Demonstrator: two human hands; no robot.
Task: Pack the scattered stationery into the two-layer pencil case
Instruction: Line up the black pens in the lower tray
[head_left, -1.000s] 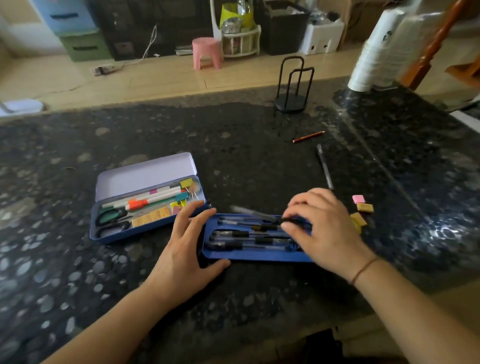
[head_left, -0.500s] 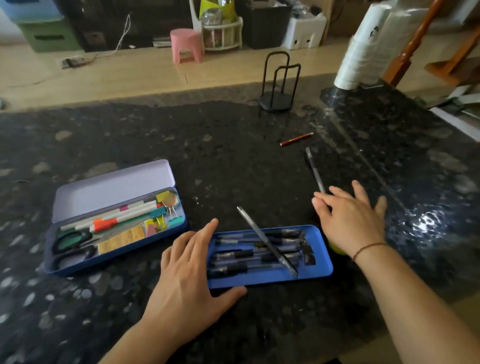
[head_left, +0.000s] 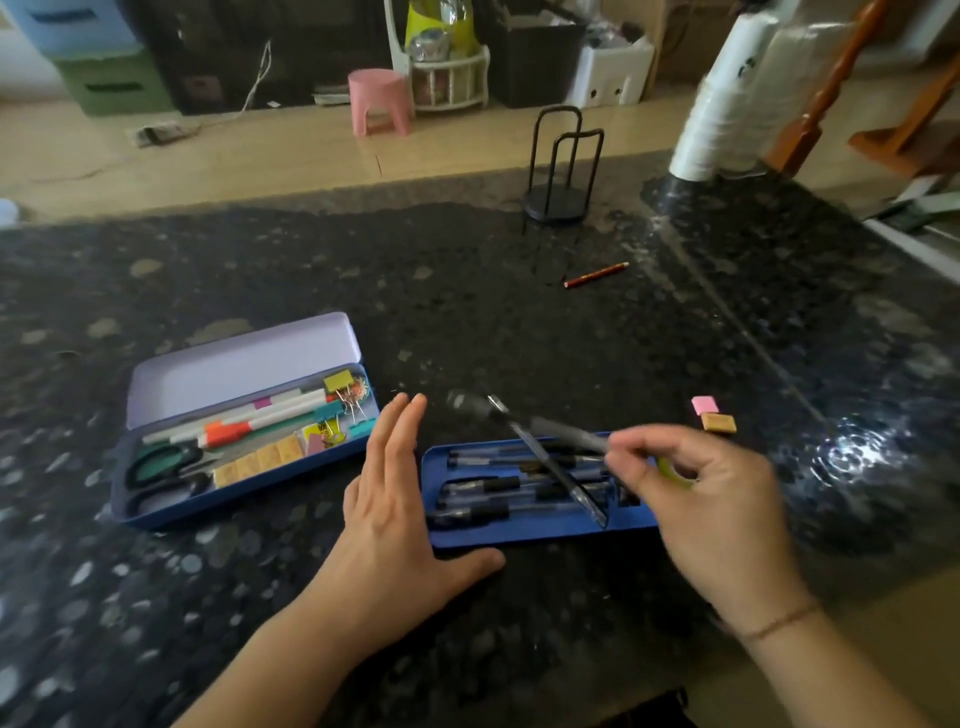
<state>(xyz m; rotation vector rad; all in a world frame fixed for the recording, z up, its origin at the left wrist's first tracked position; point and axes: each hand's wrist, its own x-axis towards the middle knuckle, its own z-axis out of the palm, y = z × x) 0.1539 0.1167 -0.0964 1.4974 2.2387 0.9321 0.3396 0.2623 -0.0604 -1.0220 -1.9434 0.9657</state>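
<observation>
The open pencil case (head_left: 156, 512), with its pale lilac lid (head_left: 239, 364) folded back, holds scissors, markers, binder clips and sticky notes. Its blue inner tray (head_left: 519, 538) lies on the counter to the right with several black pens in rows. One pen (head_left: 569, 486) lies slantwise across them. My left hand (head_left: 389, 504) rests flat against the tray's left end, fingers apart. My right hand (head_left: 711, 509) hovers over the tray's right end, pinching a blurred black pen (head_left: 545, 427) that points left. Something yellow-green (head_left: 672, 470) shows under its fingers.
A red pencil (head_left: 596, 274) lies far back on the dark speckled counter. A pink eraser (head_left: 705, 405) and a tan eraser (head_left: 719, 423) sit right of the tray. A black wire stand (head_left: 557, 197) and a white stack (head_left: 727, 104) stand at the back.
My right hand reached out to the black pen on the counter behind the tray, took hold of it and brought it back over the tray. My left hand stayed at the tray's left end.
</observation>
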